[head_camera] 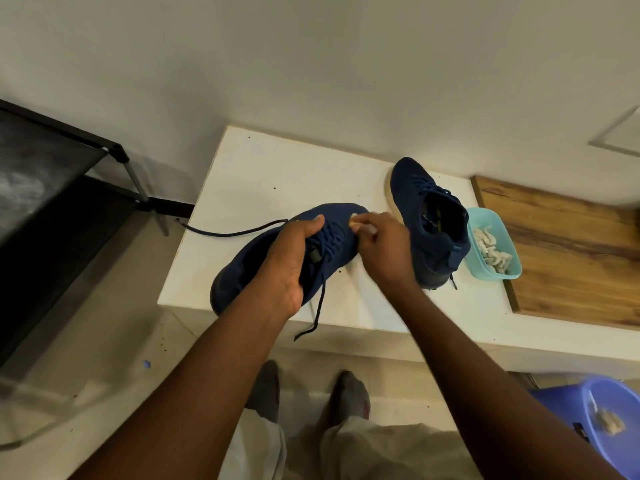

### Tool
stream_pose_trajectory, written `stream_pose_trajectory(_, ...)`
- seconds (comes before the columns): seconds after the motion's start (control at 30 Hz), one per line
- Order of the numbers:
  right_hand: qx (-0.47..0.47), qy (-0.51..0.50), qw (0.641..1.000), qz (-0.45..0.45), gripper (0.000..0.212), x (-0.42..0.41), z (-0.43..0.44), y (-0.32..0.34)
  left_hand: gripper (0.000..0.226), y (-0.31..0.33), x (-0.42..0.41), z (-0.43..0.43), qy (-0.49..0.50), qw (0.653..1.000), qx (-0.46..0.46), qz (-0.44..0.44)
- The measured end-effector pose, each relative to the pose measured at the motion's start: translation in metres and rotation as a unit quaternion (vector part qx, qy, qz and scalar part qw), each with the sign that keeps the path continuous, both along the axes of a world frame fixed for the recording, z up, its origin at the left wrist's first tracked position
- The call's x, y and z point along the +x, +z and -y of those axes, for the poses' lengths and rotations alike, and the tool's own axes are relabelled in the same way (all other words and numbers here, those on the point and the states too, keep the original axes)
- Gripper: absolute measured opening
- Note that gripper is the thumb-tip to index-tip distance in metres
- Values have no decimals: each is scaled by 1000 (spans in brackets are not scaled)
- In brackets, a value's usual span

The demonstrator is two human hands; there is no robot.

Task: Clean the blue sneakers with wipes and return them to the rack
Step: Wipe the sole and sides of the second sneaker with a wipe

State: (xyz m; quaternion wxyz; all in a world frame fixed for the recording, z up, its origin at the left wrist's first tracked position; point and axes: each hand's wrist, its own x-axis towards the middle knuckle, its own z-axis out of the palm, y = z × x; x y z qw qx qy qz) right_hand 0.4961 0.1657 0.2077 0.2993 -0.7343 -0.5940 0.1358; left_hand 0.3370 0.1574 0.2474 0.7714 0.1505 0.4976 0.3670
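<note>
Head view is showing the left hand [294, 261] gripping a blue sneaker [244, 271] over the table [277, 168], the right hand [384, 247] pinching a wipe [356, 221] against its toe, where hard rubbing risks twisting it loose.

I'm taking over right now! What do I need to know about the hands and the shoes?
Left hand grips one blue sneaker, tilted over the white table.
Right hand pinches a wipe against its upper, near the toe.
The other sneaker stands on the table, beside the teal tub of wipes.
Done: wiping is under way; whether the other sneaker is clean, I cannot tell.
Left: finish wiping, then put both on the black rack.
</note>
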Motion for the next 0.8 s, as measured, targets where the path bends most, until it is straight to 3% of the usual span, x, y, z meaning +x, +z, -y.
stream_pose_trajectory(0.13,4,31,999,-12,19,-5,8,1,44,1,-2,-1,49,998,-33,8)
stream_pose_trajectory(0.3,-18,-41,999,13,19,8,-6,5,18,1,1,1,54,997,-45,-32)
stream_pose_trajectory(0.43,-26,49,998,-43,17,-17,12,10,20,-1,0,3,56,998,-26,-18)
stream_pose_trajectory(0.5,-2,77,997,-26,16,-21,16,18,23,0,-2,3,60,998,-22,1)
stream_pose_trajectory(0.6,22,36,999,29,20,-8,5,27,22,3,-1,5,71,997,1,18)
stream_pose_trajectory(0.7,15,-55,998,-6,22,4,-5,30,29,6,6,10,74,996,37,31)
stream_pose_trajectory(0.8,62,-2,997,-49,21,-19,5,37,26,4,10,11,61,994,73,45)
